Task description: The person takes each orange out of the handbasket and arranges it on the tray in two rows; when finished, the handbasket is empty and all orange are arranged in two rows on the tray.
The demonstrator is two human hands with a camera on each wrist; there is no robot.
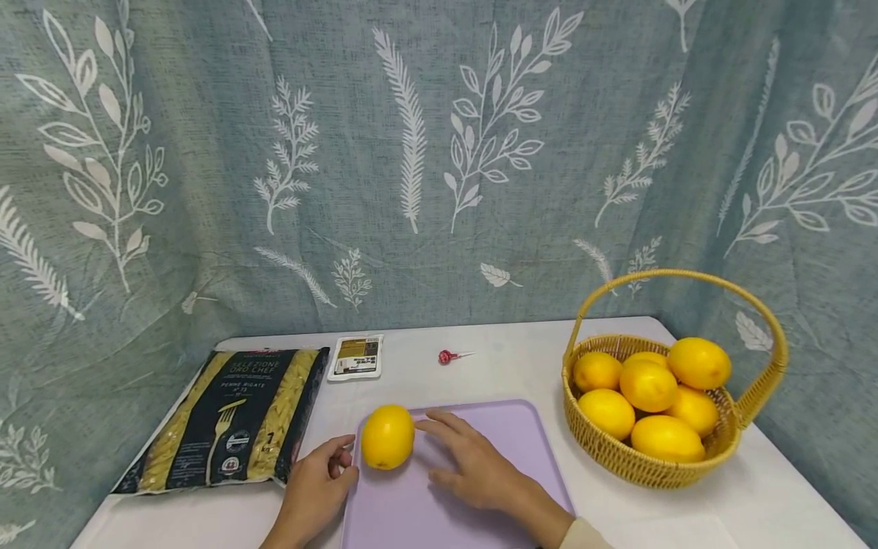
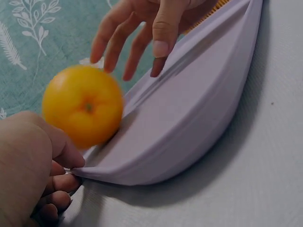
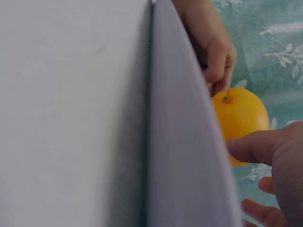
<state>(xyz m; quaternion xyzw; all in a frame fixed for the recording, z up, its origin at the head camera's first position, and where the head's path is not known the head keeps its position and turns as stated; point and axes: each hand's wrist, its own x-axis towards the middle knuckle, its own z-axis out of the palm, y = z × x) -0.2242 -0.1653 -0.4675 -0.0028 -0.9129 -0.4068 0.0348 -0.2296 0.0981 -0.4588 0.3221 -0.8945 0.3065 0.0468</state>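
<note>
A yellow lemon (image 1: 388,437) rests at the far left corner of a shallow lilac tray (image 1: 473,526); in the left wrist view its stem end faces the camera. At the tray's left edge is my left hand (image 1: 317,488), its fingers curled and its thumb and fingertips pinching the rim close beside the lemon. My right hand (image 1: 476,461) hovers over the tray to the right of the fruit. Its fingers (image 2: 116,47) are spread and hold nothing, with the fingertips close to the lemon's side.
A wicker basket (image 1: 638,473) of several lemons, with a tall handle, stands at the right. To the left lies a bag of penne pasta (image 1: 226,419). Behind the tray are a small flat packet (image 1: 356,357) and a red lollipop (image 1: 447,357). A patterned curtain (image 1: 343,152) closes off the back.
</note>
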